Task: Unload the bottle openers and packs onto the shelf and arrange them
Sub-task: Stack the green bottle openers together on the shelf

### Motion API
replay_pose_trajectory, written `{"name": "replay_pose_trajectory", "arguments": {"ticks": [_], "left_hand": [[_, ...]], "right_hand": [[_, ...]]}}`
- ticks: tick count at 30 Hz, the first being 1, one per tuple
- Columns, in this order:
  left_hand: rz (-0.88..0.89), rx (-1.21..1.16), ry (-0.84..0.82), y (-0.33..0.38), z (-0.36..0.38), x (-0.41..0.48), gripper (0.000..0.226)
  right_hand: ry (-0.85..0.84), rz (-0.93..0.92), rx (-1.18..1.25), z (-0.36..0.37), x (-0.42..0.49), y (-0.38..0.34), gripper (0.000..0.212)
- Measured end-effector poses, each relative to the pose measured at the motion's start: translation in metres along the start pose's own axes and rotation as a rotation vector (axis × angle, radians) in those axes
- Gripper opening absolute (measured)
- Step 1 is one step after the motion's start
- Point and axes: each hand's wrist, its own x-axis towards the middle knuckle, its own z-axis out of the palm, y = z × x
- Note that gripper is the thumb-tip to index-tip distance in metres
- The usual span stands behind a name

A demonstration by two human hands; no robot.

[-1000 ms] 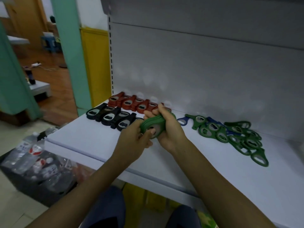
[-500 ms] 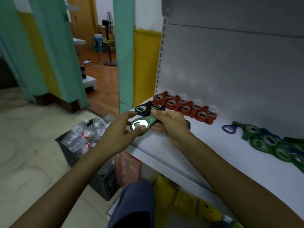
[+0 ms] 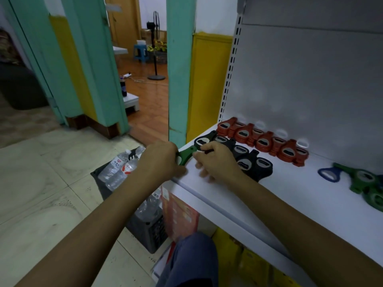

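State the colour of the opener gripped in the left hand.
Green; the opener shows best in the head view.

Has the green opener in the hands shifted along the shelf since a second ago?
Yes. The green opener went left: from the right end of the black openers to their left end.

A single green plastic bottle opener is held over the front left corner of the white metal shelf. Its wide ring end is gripped in the left hand. Its narrow handle points toward the right hand, whose blurred fingertips sit at that tip; a pinch cannot be confirmed. Just behind, black plastic bottle openers lie flat in an overlapping row. Red plastic bottle openers form a stacked row along the back panel. Further right lie one blue plastic bottle opener and, just beside it, a loose heap of green openers.
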Motion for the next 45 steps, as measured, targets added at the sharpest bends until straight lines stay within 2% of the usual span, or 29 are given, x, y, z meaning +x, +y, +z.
{"name": "replay_pose_trajectory", "arguments": {"ticks": [3, 6, 13, 17, 21, 23, 26, 29, 34, 38, 45], "left_hand": [[-0.035, 0.039, -0.068, -0.003, 0.004, 0.009, 0.041], [-0.033, 0.011, -0.091, -0.005, 0.006, 0.014, 0.044], [-0.027, -0.012, -0.108, -0.007, 0.011, 0.02, 0.04], [-0.031, -0.03, -0.114, -0.007, 0.009, 0.017, 0.039], [-0.049, -0.082, -0.121, -0.003, 0.005, 0.011, 0.07], [0.002, -0.082, -0.057, 0.006, 0.002, 0.007, 0.08], [0.162, -0.12, 0.131, 0.031, 0.0, 0.001, 0.074], [0.347, -0.211, 0.258, 0.072, 0.0, 0.0, 0.058], [0.608, -0.344, 0.239, 0.164, 0.015, -0.001, 0.044], [0.81, -0.49, 0.126, 0.252, 0.039, -0.012, 0.046], [1.003, -0.582, -0.15, 0.372, 0.075, -0.042, 0.042]], "right_hand": [[-0.005, -0.181, -0.518, -0.001, 0.002, 0.009, 0.016], [-0.031, -0.247, -0.7, 0.006, 0.007, 0.008, 0.021], [-0.031, -0.365, -0.771, 0.012, 0.012, 0.008, 0.025], [0.088, -0.434, -0.755, 0.009, 0.005, 0.012, 0.026], [0.23, -0.502, -0.724, -0.007, -0.005, 0.013, 0.023], [0.289, -0.533, -0.732, -0.018, -0.01, 0.014, 0.02], [0.378, -0.556, -0.733, -0.039, -0.02, 0.018, 0.016], [0.435, -0.512, -0.767, -0.07, -0.036, 0.03, 0.017], [0.585, -0.33, -0.781, -0.135, -0.081, 0.07, 0.024], [0.679, -0.089, -0.786, -0.192, -0.133, 0.11, 0.028], [0.869, 0.364, -0.843, -0.254, -0.228, 0.175, 0.047]]}}
